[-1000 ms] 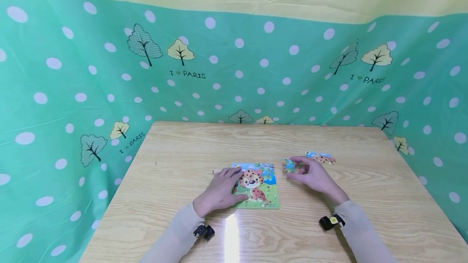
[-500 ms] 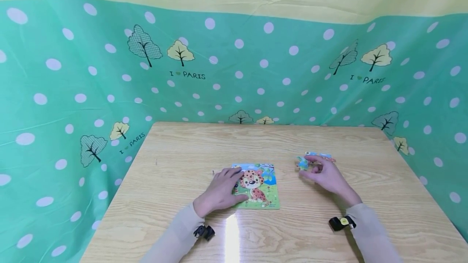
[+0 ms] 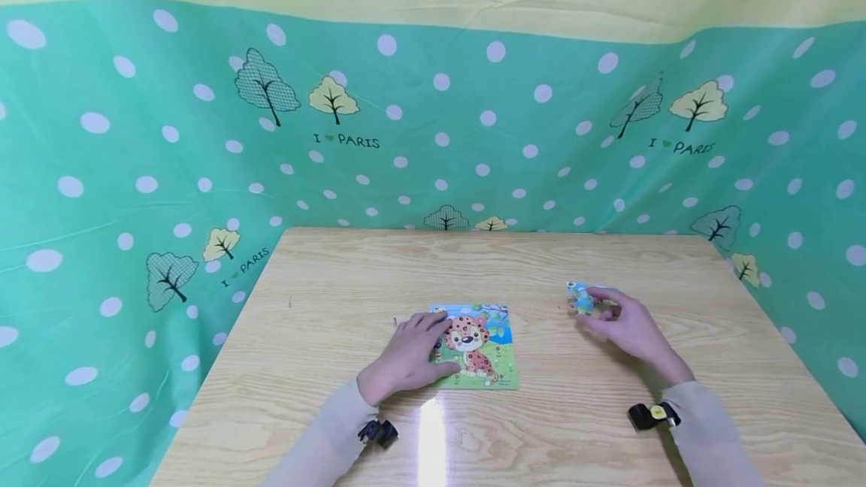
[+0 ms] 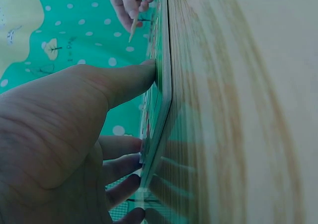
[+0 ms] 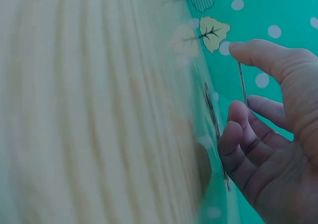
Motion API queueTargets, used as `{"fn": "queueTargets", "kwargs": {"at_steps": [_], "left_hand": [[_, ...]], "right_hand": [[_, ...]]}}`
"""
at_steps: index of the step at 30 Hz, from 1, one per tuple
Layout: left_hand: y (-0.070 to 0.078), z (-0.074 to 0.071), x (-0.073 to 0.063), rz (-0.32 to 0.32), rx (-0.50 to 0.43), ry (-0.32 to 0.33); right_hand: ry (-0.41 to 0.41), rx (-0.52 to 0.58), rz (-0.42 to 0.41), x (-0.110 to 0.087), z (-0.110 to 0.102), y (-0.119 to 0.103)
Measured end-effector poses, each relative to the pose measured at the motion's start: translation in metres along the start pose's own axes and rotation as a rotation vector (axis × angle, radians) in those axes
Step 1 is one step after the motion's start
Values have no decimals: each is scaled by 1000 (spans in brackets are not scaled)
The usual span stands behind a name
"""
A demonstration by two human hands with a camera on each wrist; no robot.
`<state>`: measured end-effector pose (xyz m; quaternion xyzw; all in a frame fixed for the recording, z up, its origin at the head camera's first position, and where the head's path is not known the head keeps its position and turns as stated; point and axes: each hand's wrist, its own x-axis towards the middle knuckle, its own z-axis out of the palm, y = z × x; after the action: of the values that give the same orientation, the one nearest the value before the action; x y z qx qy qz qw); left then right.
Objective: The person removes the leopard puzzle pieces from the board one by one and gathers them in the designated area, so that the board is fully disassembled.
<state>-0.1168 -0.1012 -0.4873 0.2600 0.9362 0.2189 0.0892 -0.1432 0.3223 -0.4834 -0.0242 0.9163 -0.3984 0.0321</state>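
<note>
A jigsaw puzzle board point(image 3: 483, 367) with a spotted leopard cub on grass lies flat at the table's middle. My left hand point(image 3: 406, 358) rests on its left side, thumb at the near part and fingers spread toward the far edge. In the left wrist view the thumb presses against the board's edge point(image 4: 163, 100). To the right, my right hand point(image 3: 625, 328) pinches a blue-and-green puzzle piece point(image 3: 582, 303) between thumb and fingers. Seen edge-on in the right wrist view, the held piece point(image 5: 242, 82) is raised off the table. Behind that hand lie other puzzle pieces point(image 3: 572, 286), mostly hidden.
The wooden table point(image 3: 379, 261) backs onto a green dotted curtain point(image 3: 433, 111) that also hangs along both sides. Each wrist carries a small black camera strap point(image 3: 652, 415). A bright light reflection shows on the wood near the front.
My right hand has moved right with the pinched piece, away from the board and over to the loose pieces. The left hand has stayed on the board.
</note>
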Motion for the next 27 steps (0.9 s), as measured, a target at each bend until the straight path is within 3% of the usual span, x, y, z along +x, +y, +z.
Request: {"fn": "queueTargets", "kwargs": {"at_steps": [13, 27], "left_hand": [[0, -1, 0, 1, -15, 0], [0, 1, 2, -5, -8, -3]], "right_hand": [[5, -22, 26, 2, -24, 12], [-1, -75, 110, 4, -46, 35]]}}
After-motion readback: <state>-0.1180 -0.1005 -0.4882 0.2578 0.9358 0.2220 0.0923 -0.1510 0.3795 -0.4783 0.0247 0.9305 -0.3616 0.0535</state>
